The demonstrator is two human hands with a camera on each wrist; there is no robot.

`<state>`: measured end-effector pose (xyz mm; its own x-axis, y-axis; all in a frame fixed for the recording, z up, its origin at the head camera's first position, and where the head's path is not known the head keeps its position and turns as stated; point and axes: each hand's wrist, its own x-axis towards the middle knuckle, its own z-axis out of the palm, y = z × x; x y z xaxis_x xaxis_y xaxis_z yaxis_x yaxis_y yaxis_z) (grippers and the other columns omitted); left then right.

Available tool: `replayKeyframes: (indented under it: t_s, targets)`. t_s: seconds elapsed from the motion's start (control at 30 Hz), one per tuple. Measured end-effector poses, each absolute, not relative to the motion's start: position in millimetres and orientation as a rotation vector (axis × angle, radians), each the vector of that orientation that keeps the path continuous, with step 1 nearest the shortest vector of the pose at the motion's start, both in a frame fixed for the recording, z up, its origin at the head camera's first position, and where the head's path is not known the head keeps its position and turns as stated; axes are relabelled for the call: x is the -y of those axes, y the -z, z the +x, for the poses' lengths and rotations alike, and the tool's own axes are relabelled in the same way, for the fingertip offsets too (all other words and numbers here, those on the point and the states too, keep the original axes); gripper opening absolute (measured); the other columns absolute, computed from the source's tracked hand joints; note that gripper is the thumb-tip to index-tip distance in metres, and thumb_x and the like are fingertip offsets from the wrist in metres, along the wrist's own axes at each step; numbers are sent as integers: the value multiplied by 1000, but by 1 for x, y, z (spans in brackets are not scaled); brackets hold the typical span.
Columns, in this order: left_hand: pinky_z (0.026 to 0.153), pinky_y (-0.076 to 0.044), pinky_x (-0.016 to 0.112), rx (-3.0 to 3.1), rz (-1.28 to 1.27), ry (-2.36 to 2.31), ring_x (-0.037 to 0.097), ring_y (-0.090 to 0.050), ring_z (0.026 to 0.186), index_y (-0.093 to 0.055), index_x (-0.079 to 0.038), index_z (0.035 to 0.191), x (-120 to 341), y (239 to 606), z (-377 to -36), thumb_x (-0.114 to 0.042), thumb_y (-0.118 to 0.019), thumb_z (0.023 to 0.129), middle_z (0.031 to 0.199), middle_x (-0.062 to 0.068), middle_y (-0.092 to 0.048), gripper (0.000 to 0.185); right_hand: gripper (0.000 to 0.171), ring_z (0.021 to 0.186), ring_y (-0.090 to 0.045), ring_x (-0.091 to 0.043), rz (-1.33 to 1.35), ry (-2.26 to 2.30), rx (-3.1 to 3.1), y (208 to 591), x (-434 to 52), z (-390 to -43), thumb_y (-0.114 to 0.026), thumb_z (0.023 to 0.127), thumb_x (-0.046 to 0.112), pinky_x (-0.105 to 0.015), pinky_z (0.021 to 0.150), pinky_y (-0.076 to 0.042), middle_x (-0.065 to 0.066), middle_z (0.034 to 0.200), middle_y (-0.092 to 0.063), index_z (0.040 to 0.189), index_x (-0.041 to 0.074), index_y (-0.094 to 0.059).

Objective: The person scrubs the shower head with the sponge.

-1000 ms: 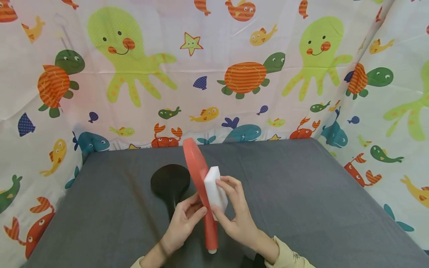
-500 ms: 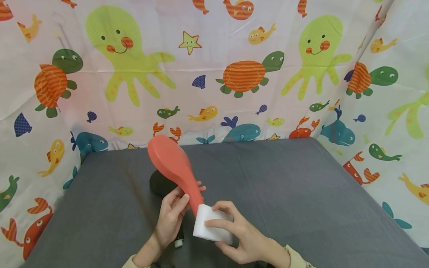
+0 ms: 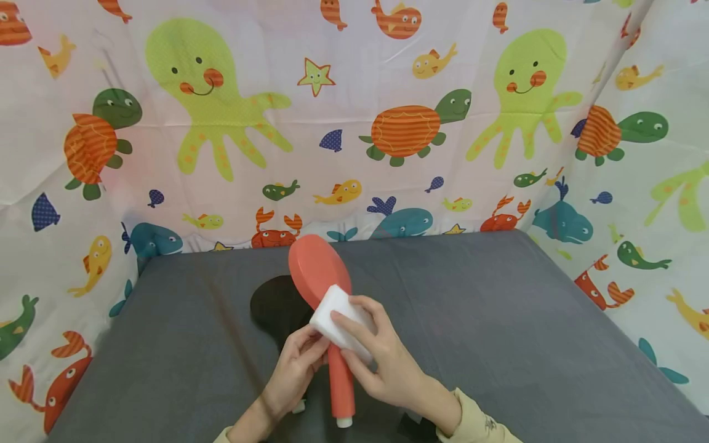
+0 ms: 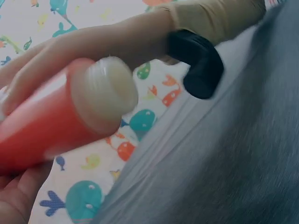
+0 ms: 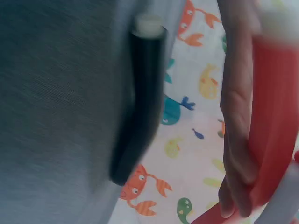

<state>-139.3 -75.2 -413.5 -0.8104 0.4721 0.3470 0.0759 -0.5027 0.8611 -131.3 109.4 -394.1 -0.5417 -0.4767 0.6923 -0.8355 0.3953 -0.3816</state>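
Note:
A red hand shower points away from me above the grey table, its smooth back facing up. My left hand grips its handle from the left. My right hand holds a white sponge block against the neck, where head meets handle. The left wrist view shows the red handle's white threaded end close up, with my left palm under it. In the right wrist view my left hand's fingers curl round the red handle.
A black hand shower lies on the grey tablecloth just left of my hands; its handle shows in the right wrist view. Sea-animal printed curtains wall in the table at the back and on both sides.
The red shower head has swung back from the left toward the middle. The sponge has moved up from the handle's base to the neck of the head.

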Motion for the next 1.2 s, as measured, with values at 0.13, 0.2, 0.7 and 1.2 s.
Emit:
replayKeyframes:
  t_s: [0.13,0.2,0.7,1.2]
  targets:
    - [92,-46,36,-1282,765,-2494,27,-51,117,-39,9,134,76,415,-142,0,-31,100,126,17,-53,36,42,120,-37,-28,1303,-853,2154,407,-116,-112,-55,90,19,-42,88,-46,-17,136,-33,132,13,-51]
    - [95,-43,41,-1256,745,-2544,33,-46,121,-34,10,136,77,415,-144,-1,-30,100,130,19,-50,38,46,121,-37,-27,1423,-807,2143,412,-120,-104,-60,87,15,-40,91,-45,-17,136,-35,132,13,-51]
    - [92,-44,30,-1373,652,-2439,15,-53,108,-43,3,131,74,412,-140,-10,-35,102,121,7,-54,33,43,119,-37,-30,1158,-1001,2064,393,-110,-135,-57,92,23,-43,86,-45,-20,135,-31,133,10,-49]
    - [97,-42,32,-1340,576,-2566,23,-47,120,-26,6,141,89,411,-152,-13,-30,103,134,13,-47,42,52,121,-38,-24,1573,-782,2127,416,-121,-108,-67,83,15,-34,98,-40,-14,136,-36,132,15,-50]
